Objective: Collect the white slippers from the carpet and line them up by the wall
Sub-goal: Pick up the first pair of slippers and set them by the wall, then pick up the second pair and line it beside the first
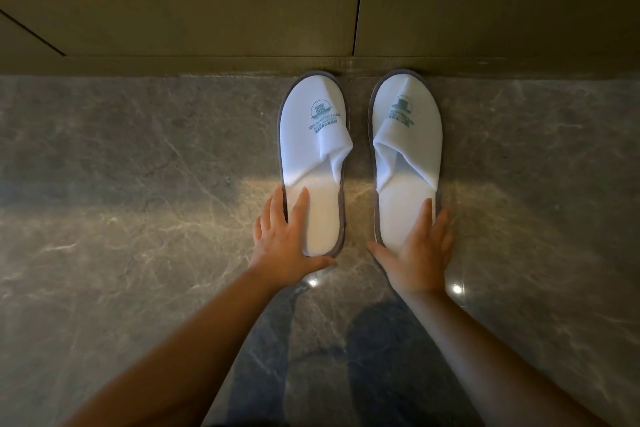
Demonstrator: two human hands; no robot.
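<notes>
- Polished marble floor (pixel 138 184) is meeting the wall (pixel 207 10), where both white slippers (pixel 313 163) (pixel 407 163) are lying, toes touching it.
- Left hand (pixel 284 239) and right hand (pixel 420 250) are resting flat, each grip released, on the heels.
- Slippers are looking light and soft; heel rims seem the best hold.

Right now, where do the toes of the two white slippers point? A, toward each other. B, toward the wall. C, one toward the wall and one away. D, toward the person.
B: the closed toe ends of the left slipper and the right slipper both sit at the foot of the wall, while the left hand and right hand rest at the open heel ends.
</notes>
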